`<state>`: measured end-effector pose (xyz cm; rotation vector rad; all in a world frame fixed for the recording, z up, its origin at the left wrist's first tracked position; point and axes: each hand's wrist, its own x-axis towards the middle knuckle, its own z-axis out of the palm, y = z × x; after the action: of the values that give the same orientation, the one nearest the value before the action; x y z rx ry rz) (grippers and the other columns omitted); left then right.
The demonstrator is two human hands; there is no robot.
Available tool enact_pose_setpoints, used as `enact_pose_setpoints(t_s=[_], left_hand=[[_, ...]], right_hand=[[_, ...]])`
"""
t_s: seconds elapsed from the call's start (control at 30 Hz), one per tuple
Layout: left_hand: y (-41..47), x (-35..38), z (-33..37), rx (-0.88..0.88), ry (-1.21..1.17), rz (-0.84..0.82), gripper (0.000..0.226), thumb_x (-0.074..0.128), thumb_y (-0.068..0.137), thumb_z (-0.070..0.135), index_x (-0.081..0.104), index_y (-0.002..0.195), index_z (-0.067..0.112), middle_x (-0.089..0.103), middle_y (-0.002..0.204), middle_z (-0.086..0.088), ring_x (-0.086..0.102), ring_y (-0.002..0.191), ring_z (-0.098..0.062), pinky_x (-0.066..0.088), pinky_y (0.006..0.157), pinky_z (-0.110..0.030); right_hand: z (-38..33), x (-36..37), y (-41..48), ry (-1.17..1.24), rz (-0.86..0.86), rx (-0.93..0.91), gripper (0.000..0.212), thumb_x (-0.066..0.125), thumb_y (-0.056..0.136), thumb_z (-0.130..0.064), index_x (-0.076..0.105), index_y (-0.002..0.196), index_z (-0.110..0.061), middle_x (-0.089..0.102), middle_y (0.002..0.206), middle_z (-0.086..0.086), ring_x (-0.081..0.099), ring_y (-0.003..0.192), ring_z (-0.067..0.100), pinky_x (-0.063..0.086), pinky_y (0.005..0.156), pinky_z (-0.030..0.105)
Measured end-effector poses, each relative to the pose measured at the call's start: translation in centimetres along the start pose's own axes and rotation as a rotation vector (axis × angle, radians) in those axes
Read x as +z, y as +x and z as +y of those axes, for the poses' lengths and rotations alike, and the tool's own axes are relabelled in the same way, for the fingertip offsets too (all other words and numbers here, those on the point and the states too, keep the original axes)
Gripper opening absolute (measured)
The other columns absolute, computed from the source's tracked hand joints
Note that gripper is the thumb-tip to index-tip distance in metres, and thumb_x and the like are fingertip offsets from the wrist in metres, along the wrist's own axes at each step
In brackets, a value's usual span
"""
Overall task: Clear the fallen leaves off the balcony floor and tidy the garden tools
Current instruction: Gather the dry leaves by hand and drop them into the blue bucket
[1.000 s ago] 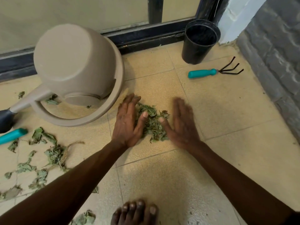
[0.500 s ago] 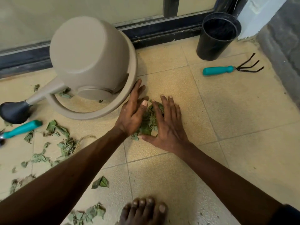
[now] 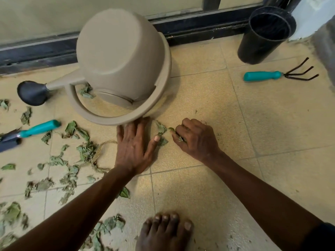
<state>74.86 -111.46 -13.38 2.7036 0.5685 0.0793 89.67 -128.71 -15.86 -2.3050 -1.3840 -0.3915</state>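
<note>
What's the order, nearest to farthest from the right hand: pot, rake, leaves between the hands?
1. Leaves: at the right hand, on its left.
2. Rake: on the floor, ahead and right.
3. Pot: farther back, beyond the rake.

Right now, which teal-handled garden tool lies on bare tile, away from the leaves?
The teal-handled three-pronged hand rake beside the black plastic pot; the other teal-handled tool lies among scattered green leaves.

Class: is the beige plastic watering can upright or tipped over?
Tipped over: the beige plastic watering can lies sideways, flat base facing the camera.
</note>
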Motion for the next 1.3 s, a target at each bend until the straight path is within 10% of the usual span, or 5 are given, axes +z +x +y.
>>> enact_pose_setpoints(t_s=[0.3, 0.53, 0.9, 1.2, 1.3], left_hand=[[2.2, 3.1, 5.1, 0.140, 0.025, -0.144, 0.089, 0.020, 0.099, 0.074, 0.007, 0.165, 0.016, -0.001, 0.174, -0.009, -0.010, 0.160, -0.022, 0.001, 0.129, -0.053], [6.1, 4.2, 11.0, 0.477, -0.326, -0.272, 0.086, 0.040, 0.097, 0.067, 0.016, 0.164, 0.020, 0.012, 0.173, -0.004, 0.013, 0.158, -0.020, 0.020, 0.127, -0.049], [7.0, 3.4, 9.3, 0.988, 0.113, -0.544, 0.094, 0.032, 0.098, 0.073, 0.012, 0.165, 0.010, 0.001, 0.173, -0.012, -0.006, 0.161, -0.023, 0.010, 0.129, -0.052], [1.4, 2.5, 4.9, 0.429, 0.168, -0.156, 0.113, 0.042, 0.083, 0.089, 0.016, 0.165, 0.016, 0.001, 0.174, -0.011, -0.002, 0.160, -0.029, 0.010, 0.124, -0.064], [2.7, 3.4, 6.3, 0.346, 0.192, -0.104, 0.106, 0.039, 0.083, 0.092, 0.022, 0.163, 0.024, 0.022, 0.168, -0.008, 0.028, 0.149, -0.028, 0.032, 0.112, -0.052]], right_hand=[[1.9, -6.0, 2.2, 1.389, 0.430, 1.314, 0.022, 0.067, 0.098, -0.024, 0.056, 0.082, -0.015, 0.049, 0.057, -0.005, 0.044, 0.043, 0.007, 0.034, 0.037, 0.019], [6.1, -8.4, -1.3, 1.873, 0.595, 1.378, 0.022, 0.057, 0.099, -0.031, 0.048, 0.083, -0.019, 0.044, 0.064, -0.005, 0.037, 0.038, 0.005, 0.026, 0.030, 0.017], [6.5, -9.9, -3.9, 1.931, 0.580, 1.464, 0.026, 0.057, 0.099, -0.032, 0.051, 0.078, -0.018, 0.048, 0.066, -0.003, 0.039, 0.038, 0.005, 0.026, 0.029, 0.017], [4.1, -9.6, -4.1, 1.969, 0.488, 1.459, 0.023, 0.059, 0.096, -0.031, 0.050, 0.077, -0.021, 0.047, 0.063, -0.004, 0.041, 0.039, 0.005, 0.026, 0.030, 0.016], [3.3, -9.4, -3.8, 1.984, 0.442, 1.446, 0.023, 0.058, 0.096, -0.031, 0.049, 0.078, -0.021, 0.047, 0.063, -0.004, 0.040, 0.040, 0.004, 0.027, 0.030, 0.016]])
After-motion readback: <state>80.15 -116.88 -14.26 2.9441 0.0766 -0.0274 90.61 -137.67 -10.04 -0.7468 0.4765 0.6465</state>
